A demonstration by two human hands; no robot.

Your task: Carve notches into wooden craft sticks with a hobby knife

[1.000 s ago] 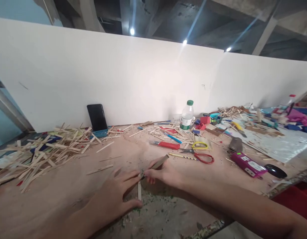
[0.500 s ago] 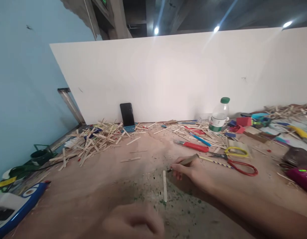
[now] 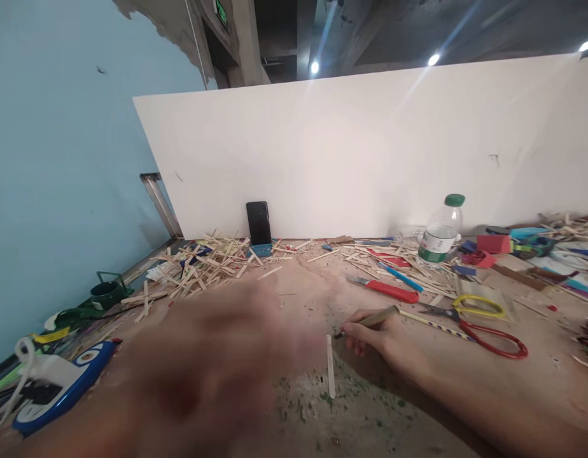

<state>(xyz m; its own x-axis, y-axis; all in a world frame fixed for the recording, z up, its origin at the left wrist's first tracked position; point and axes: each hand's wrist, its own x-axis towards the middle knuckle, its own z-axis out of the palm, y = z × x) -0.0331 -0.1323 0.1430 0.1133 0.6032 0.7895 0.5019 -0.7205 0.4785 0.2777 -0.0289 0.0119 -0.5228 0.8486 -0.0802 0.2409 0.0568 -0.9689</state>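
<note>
My right hand [image 3: 370, 334] rests on the table, its fingers closed around a slim olive-brown pen-like tool [image 3: 380, 315] with a dark tip pointing left. Just below that tip lies a pale wooden craft stick [image 3: 331, 369], apart from the hand and set nearly upright in the view. My left hand [image 3: 217, 356] is a large blur in the left foreground, raised close to the camera. Motion hides its fingers and anything they might hold. Green and dark crumbs are scattered around the craft stick.
Right of my right hand lie scissors [image 3: 494, 337], a striped pencil [image 3: 437, 324] and a red utility knife [image 3: 392, 291]. Behind them stands a water bottle [image 3: 437, 242]. A phone [image 3: 258, 222] leans by heaped sticks [image 3: 193, 273]. A blue-and-white power strip [image 3: 69, 388] lies at left.
My left hand has risen from the bottom edge and now covers much of the left foreground. The right hand keeps its hold beside the stick. The whole view has shifted slightly.
</note>
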